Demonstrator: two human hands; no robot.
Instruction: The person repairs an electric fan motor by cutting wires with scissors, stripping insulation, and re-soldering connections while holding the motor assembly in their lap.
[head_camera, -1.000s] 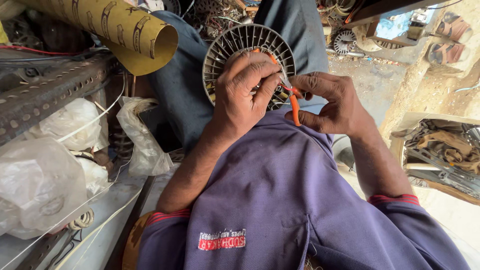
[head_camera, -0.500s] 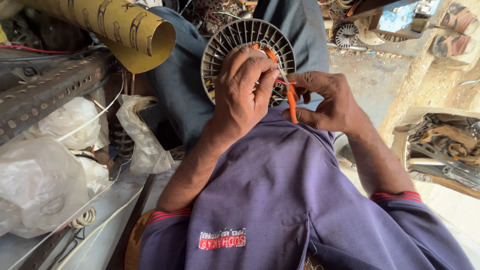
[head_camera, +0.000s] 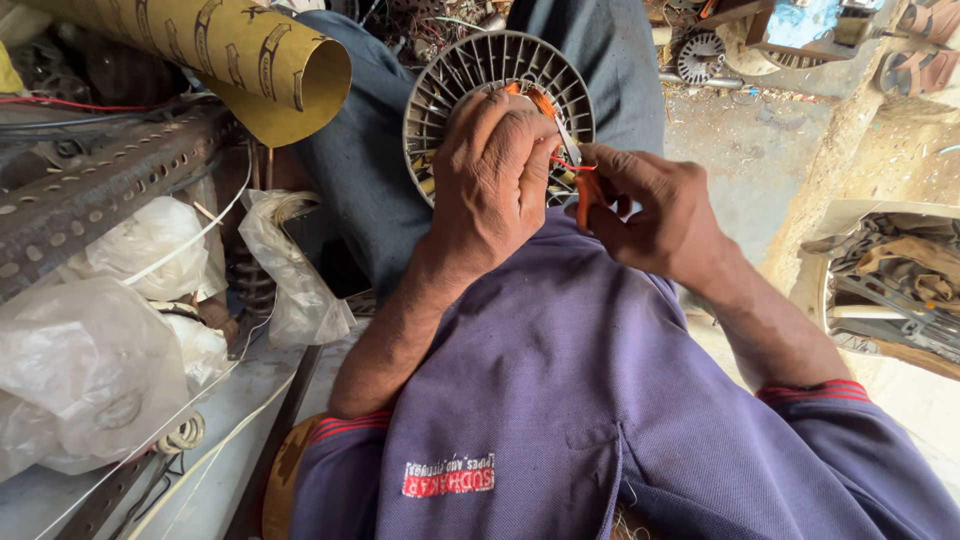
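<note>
A round grey slotted motor stator (head_camera: 470, 70) rests on my lap against my blue trousers. My left hand (head_camera: 495, 180) lies over its lower half and grips it, fingers spread across the slots. My right hand (head_camera: 655, 215) is just to the right, pinching an orange-handled cutter (head_camera: 583, 200) whose metal tip points up at the stator's right rim. A thin red wire (head_camera: 572, 165) runs from the stator to the tool. Orange windings show above my left fingers.
A rolled yellow-brown sheet (head_camera: 230, 60) lies at the upper left over a perforated metal angle bar (head_camera: 90, 195). Clear plastic bags (head_camera: 90, 360) pile at the left. A white tub of metal scrap (head_camera: 900, 285) stands at the right. Scrap parts litter the ground beyond.
My right hand has turned the orange-handled cutter slightly and shifted it lower against the stator's right rim. My left hand stays on the stator.
</note>
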